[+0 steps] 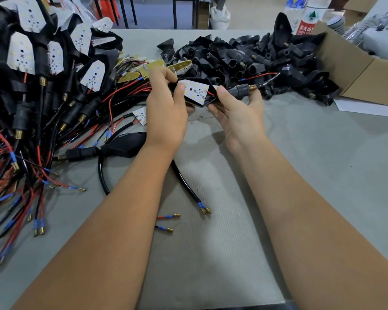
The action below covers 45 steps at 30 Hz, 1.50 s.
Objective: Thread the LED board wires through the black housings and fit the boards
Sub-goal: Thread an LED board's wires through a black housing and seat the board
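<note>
My fingers (181,88) on both hands grip one black housing (211,101), pressing its LED board (195,90) in. Finished units (31,63) pile at ten o'clock; empty housings (244,61) wait at one o'clock.

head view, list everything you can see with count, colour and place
white LED board: one, white, held in a black housing between the hands
black plastic housing: one, black, around that board
empty black housings: a large heap, black, table far right
finished housings with boards and wires: a large pile, black, white and red, table left
gold-backed boards: several, gold, behind the left hand
cardboard box: one, brown, far right
plastic bottle: at least one, clear with a red label, back right
grey table: one, grey, underneath
left hand: gripping the board's left end
right hand: holding the housing's stem end
</note>
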### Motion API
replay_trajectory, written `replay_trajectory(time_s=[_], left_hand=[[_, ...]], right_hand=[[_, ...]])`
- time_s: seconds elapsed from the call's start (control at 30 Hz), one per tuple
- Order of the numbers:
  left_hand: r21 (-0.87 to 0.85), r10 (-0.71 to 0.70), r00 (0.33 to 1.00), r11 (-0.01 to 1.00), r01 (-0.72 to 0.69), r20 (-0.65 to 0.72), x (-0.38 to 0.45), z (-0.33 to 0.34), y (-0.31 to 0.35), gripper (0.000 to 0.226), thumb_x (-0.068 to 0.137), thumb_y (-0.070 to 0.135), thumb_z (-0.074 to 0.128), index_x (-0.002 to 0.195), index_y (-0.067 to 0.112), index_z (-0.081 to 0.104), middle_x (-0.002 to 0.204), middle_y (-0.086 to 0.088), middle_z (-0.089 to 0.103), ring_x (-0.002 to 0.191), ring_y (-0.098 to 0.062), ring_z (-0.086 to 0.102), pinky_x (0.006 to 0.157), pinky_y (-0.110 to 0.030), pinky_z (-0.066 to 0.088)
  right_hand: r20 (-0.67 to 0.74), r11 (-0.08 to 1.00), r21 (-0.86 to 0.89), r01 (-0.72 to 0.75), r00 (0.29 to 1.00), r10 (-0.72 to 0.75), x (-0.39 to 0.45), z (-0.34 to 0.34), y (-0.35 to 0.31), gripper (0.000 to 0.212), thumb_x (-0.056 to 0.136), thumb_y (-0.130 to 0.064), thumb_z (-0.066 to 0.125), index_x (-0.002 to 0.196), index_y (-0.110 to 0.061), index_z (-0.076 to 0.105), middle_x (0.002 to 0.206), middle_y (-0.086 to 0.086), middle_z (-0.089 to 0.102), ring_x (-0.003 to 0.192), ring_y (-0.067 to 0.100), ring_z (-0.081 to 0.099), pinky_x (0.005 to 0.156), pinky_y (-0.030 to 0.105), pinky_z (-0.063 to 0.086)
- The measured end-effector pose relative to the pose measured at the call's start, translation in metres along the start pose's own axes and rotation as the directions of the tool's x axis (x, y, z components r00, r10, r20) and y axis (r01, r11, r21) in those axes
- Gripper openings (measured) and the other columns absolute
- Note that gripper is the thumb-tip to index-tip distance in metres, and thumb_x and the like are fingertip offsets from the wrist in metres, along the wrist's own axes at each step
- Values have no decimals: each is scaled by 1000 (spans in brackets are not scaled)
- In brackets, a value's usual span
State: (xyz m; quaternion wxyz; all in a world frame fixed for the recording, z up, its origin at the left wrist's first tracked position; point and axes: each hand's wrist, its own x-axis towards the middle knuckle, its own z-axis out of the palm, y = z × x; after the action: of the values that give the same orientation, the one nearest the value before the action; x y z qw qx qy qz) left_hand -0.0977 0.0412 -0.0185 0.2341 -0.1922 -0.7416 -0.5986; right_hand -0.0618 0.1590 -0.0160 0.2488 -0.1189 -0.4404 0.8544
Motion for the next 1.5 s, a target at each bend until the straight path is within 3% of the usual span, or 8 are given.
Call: replay_trajectory(time_s=[0.3,0.43,0.67,0.8,1.0,1.17,1.3,1.5], left_hand=[[-437,-481,861,747,501,165,2,6,9,19,98,13,58,113,3,51,114,-23,66,79,-24,73,67,-33,61],[-518,-547,823,665,538,154,8,2,8,31,100,14,54,127,3,42,116,-25,64,66,-21,71,57,-27,57],[-739,-617,777,463,489,128,19,-16,18,10,96,11,61,88,6,62,71,-4,69,62,-18,68,59,-23,57],[-702,-643,761,506,502,80,31,-43,21,16,98,17,58,85,10,55,74,-5,60,52,-14,64,56,-23,56],[-365,-536,844,791,491,-26,65,-114,40,8,99,21,56,96,16,50,91,-6,58,40,-10,61,41,-21,48],[23,-249,939,965,262,-238,104,-179,56,30,87,26,68,94,25,39,79,1,51,52,-16,48,51,-28,42],[128,-155,929,970,208,-337,148,-228,67,21,90,23,61,74,28,49,72,6,50,58,-9,46,56,-24,40],[413,-313,925,829,377,-215,177,-260,44,37,98,20,45,123,-1,62,107,-10,67,97,-24,59,83,-33,51]], right_hand=[[35,999,-34,28,999,-26,-2,4,0,22,90,-6,66,100,-14,48,91,11,67,83,27,69,70,33,59],[-22,996,-63,-65,998,64,3,-1,-6,30,99,-37,49,92,-17,72,71,-3,57,61,10,54,60,25,52],[47,999,-24,22,999,-21,-5,5,-12,16,92,-7,59,83,-19,55,61,-1,50,53,11,45,51,22,40],[228,969,-145,198,960,-162,-22,17,-12,25,86,4,65,76,-16,52,56,-4,53,49,11,46,50,21,39],[577,747,-393,535,777,-253,-56,53,8,16,85,-1,63,83,-16,63,76,0,63,71,24,59,69,47,51],[782,379,-404,833,529,-329,-77,115,23,15,91,-21,58,104,-25,65,97,-21,62,94,-9,56,85,9,41],[910,120,-302,946,323,-258,-81,190,23,27,97,-24,51,122,-20,60,119,-5,63,113,16,55,93,28,44],[850,-188,-480,857,507,141,-75,255,54,65,94,-19,48,153,-20,21,160,3,19,147,30,8,116,47,10]])
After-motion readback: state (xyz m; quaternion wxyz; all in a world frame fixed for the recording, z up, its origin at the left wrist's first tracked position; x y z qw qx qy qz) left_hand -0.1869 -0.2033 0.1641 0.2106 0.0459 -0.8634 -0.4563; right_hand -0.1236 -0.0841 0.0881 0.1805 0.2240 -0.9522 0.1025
